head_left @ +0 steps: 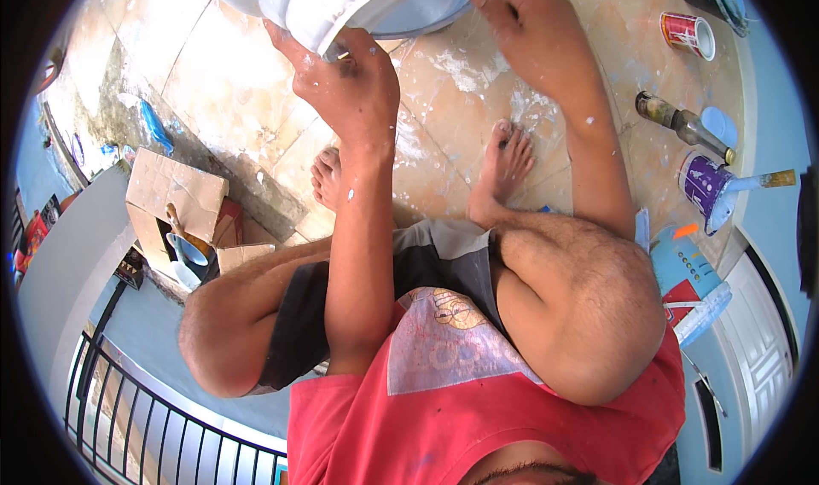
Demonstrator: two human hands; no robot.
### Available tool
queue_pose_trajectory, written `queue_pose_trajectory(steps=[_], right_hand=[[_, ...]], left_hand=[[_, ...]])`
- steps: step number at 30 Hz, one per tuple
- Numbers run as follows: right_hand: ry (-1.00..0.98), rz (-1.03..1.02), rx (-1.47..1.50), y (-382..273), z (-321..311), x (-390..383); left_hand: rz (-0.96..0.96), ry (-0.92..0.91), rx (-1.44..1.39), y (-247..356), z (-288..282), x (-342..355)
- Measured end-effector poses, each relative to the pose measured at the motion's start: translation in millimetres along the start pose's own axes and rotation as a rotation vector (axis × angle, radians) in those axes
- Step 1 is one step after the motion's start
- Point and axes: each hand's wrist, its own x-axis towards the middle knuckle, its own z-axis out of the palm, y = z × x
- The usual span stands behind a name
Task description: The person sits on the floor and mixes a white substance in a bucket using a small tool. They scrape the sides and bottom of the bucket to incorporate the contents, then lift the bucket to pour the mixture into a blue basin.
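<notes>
At the top edge of the view a white bucket point(317, 9) is tilted over on its side, partly cut off by the frame. My left hand point(357, 88) is closed around the lower left of its thick rim. A pale blue curved surface point(431, 14) shows beside the rim; whether it is the bucket's inside or a second container, I cannot tell. My right hand point(542, 46) has its fingers curled in at the right edge of that surface, its fingertips touching there. White specks dot both hands and forearms.
Paint-splashed tiles point(435, 135) lie between my bare feet. At left is an open cardboard box point(175, 195) with brushes, near a black railing point(162, 408). To the right are a red can point(682, 34), a glass bottle point(695, 131), a purple paint tub point(704, 182) and a brush point(763, 180).
</notes>
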Motion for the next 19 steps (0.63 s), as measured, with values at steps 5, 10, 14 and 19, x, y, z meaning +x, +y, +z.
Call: queue_pose_trajectory(steps=[5,10,14,19], right_hand=[[-0.077,-0.011,0.072,-12,2,-18],[-0.02,0.031,0.078,1,-6,-2],[-0.049,-0.025,0.01,-7,9,-11],[-0.046,0.012,0.088,-5,-2,-13]], left_hand=[[-0.157,-0.046,-0.036,11,-3,-2],[-0.077,0.006,-0.04,10,0,2],[-0.214,0.017,-0.091,15,0,1],[-0.256,-0.008,-0.12,14,-1,-1]])
